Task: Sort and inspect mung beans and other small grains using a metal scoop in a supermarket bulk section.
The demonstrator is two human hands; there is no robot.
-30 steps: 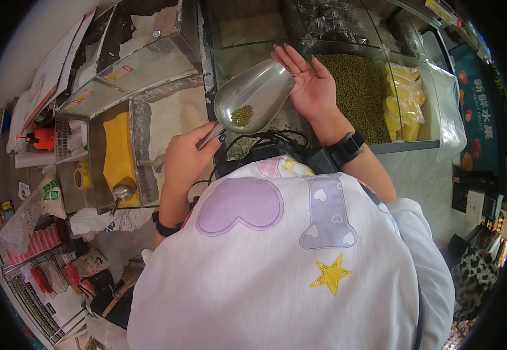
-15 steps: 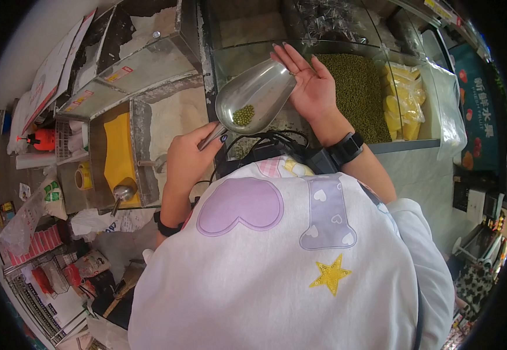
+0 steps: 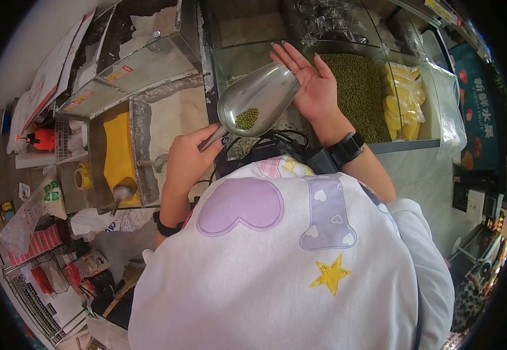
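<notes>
My left hand [image 3: 187,158] grips the handle of a metal scoop [image 3: 259,100] that holds a small heap of green beans [image 3: 246,118]. The scoop's bowl points away from me, over a glass-walled bin. My right hand [image 3: 310,81] is flat with fingers spread, its palm against the scoop's right rim. Right beside that hand lies a bin full of green beans [image 3: 358,93]. A black watch sits on my right wrist.
A bin of white flour [image 3: 174,116] with a scoop handle in it and a bin of yellow meal [image 3: 116,151] with a small metal scoop [image 3: 122,192] lie to the left. Packed yellow goods [image 3: 404,99] sit to the right. Bags and wire baskets crowd the lower left.
The scoop has shifted slightly to the right and up, and my right hand has stayed against its rim. The beans remain in the scoop.
</notes>
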